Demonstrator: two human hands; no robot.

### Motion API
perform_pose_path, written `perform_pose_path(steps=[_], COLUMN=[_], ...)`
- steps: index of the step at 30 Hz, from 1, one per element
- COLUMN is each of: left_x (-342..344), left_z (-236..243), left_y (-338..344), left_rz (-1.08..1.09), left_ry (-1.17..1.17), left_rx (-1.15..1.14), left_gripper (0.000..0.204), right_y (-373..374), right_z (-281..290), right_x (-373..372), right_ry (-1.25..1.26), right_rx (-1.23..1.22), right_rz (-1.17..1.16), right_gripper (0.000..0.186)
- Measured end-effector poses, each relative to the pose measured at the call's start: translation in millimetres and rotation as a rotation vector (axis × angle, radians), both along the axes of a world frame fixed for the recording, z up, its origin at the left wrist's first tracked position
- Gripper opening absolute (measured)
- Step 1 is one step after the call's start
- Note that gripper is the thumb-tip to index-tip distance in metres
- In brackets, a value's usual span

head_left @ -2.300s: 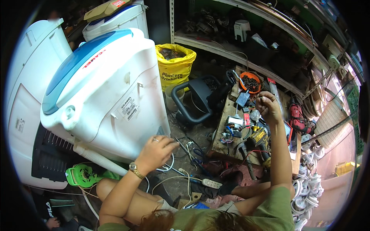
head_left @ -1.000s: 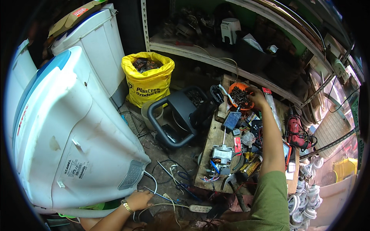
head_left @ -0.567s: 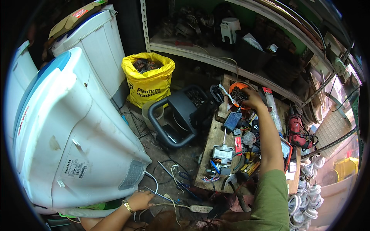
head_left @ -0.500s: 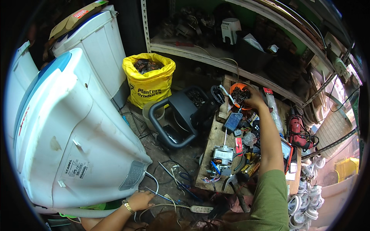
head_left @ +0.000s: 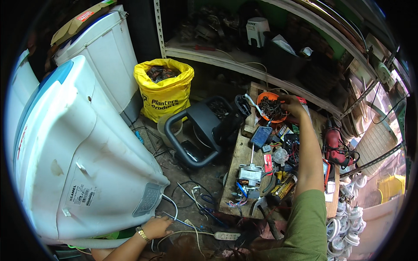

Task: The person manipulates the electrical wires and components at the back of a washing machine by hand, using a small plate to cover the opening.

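My right hand (head_left: 291, 104) reaches into the orange bowl (head_left: 268, 95) of small dark hardware (head_left: 270, 106) at the back of the wooden bench, its fingers bent into the pieces; what they hold is too small to name. Below the bowl lie a blue box (head_left: 261, 137), a motor (head_left: 250, 174) with wires, and a yellow-and-black drill (head_left: 283, 189). My left hand (head_left: 159, 225), with a watch, is low beside the white appliance (head_left: 109, 152) at left, near thin cables, fingers loosely bent and apart with nothing visible in them.
Behind stand a metal shelf (head_left: 217, 58), a yellow bag (head_left: 165, 100) and white units (head_left: 96, 56). A black handled object (head_left: 196, 122) sits left of the wooden bench (head_left: 239, 152). A red tool (head_left: 335, 148) and stacked white parts (head_left: 344, 226) are at right; cables and a power strip (head_left: 225, 236) are below.
Since the earliest frame my right hand has reached forward into the orange bowl, and my left hand has lowered. In the latest moments my right hand shifts slightly within the bowl.
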State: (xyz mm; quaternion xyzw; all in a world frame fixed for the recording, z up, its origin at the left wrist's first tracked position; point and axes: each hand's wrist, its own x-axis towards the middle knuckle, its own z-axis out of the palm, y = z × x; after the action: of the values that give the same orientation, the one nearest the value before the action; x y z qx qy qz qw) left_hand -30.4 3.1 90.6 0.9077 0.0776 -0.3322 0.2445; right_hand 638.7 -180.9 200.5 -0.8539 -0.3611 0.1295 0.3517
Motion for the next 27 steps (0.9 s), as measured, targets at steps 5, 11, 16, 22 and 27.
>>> perform_pose_path(steps=[5, 11, 16, 22, 27], left_x=[0, -1, -1, 1, 0], left_z=[2, 2, 2, 1, -1], left_y=[-1, -1, -1, 0, 0], left_rz=[0.015, 0.021, -0.021, 0.001, 0.004], left_ry=[-0.004, -0.013, -0.071, 0.014, 0.006], left_rx=[-0.001, -0.003, 0.050, 0.009, -0.006], left_gripper=[0.049, 0.049, 0.048, 0.050, 0.049], right_y=[-7, -10, -10, -10, 3], right_z=[1, -2, -3, -10, -12], right_x=[4, 3, 4, 2, 0], right_ry=[-0.095, -0.159, -0.223, -0.309, -0.396], right_rx=[0.026, 0.064, 0.096, 0.031, -0.062], right_rz=[-0.052, -0.087, -0.084, -0.086, -0.235], right_gripper=[0.035, 0.026, 0.022, 0.020, 0.022])
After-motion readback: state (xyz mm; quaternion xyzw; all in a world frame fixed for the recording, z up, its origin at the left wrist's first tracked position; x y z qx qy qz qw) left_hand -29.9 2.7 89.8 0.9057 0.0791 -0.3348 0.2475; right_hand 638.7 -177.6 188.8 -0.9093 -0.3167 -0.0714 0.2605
